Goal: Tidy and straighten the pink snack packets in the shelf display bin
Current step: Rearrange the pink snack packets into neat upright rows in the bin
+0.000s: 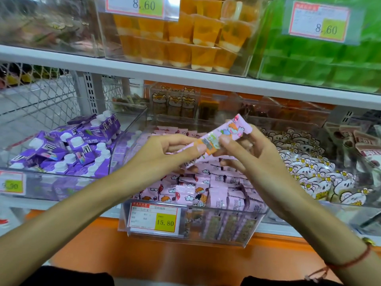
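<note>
A clear display bin [253,228] on the middle shelf holds several pink snack packets [208,188], some upright in rows, some lying askew. Above the bin I hold one long pink packet [237,131] with a cartoon figure on it, tilted up to the right. My left hand [165,155] pinches its lower left part between thumb and fingers. My right hand [255,153] pinches its middle with thumb and forefinger, the other fingers spread below. A price tag reading 15.80 [154,218] hangs on the bin's front.
A bin of purple cartons [68,145] stands to the left, a bin of white flower-print packets [305,168] to the right. Behind are small bins with fox-print packs [175,100]. The shelf above [185,73] carries orange jelly cups [185,38] and green ones [329,58].
</note>
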The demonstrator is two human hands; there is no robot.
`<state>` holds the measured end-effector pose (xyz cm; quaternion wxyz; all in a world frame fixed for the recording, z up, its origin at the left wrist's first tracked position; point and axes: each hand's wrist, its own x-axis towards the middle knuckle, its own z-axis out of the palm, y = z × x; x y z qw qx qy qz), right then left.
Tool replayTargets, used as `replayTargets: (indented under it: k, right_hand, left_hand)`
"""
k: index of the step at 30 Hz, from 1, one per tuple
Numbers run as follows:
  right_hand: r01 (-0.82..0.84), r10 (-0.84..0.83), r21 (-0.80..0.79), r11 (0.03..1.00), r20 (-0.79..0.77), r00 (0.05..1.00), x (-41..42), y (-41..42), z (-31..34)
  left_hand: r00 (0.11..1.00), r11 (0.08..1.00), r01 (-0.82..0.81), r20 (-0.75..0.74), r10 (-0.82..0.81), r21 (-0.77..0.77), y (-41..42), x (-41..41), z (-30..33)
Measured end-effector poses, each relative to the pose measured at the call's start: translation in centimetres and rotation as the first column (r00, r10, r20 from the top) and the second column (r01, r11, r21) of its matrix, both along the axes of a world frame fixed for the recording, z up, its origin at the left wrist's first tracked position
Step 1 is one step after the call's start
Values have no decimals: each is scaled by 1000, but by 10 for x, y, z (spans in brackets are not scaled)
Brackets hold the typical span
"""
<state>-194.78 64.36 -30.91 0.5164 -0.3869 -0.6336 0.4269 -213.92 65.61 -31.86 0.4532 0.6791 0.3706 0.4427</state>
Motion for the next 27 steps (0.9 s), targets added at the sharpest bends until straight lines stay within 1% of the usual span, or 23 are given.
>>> replayTargets:
  k: [1, 2, 4, 5, 7, 8, 9, 10, 13, 16, 19, 21, 24, 27]
  right_hand:
    - [25, -25, 48, 999, 1, 1000, 0, 0, 1]
    - [50, -50, 99, 994, -3, 999, 0, 0, 1]
    - [115, -107, 158, 981, -60, 992, 5, 2, 3]
    - [158, -142, 156, 975, -110, 984, 8, 4, 4]
    - [212, -189, 98, 972, -205, 960, 16, 8, 5]
    - [210, -194, 50, 976, -219, 956, 18, 10, 5]
    - [192, -188, 1, 981, -195, 963, 18, 11, 3]
    - [166, -171, -46, 985, -137, 976, 18, 12, 0]
    - [84, -75, -131, 988, 74, 994, 11, 11, -14]
    - [51, -14, -148, 988, 238, 971, 7, 8, -19]
    - [66, -13, -133, 989, 367, 930, 18, 5, -11]
    - [63, -31, -51, 997, 474, 880, 23, 0, -5]
    - [-21, -101, 186, 982, 622, 776, 11, -11, -6]
    - [-72, -236, 345, 936, 765, 599, -5, -14, -14]
  left_hand:
    - [1000, 1000, 14, -24, -13, 26, 1, 0, -2]
    - [996, 998, 34, -81, -29, 58, 2, -1, -4]
    - [959, 991, 76, -279, -43, 107, 5, -6, -9]
    - [919, 989, 92, -392, -39, 116, 6, -10, -11]
    - [809, 983, 111, -587, -5, 145, 7, -15, -16]
    - [752, 976, 129, -659, 18, 174, 7, -16, -17]
    - [704, 966, 151, -708, 43, 209, 7, -16, -17]
    - [673, 956, 170, -736, 65, 240, 6, -17, -16]
    - [654, 944, 204, -753, 67, 261, 8, -17, -12]
    - [679, 957, 228, -734, -26, 177, 12, -19, -14]
    - [698, 967, 228, -711, -80, 115, 15, -21, -15]
    - [697, 967, 231, -711, -90, 103, 15, -22, -15]
    - [707, 968, 232, -700, -105, 89, 15, -22, -16]
    - [731, 974, 209, -676, -93, 92, 15, -22, -16]
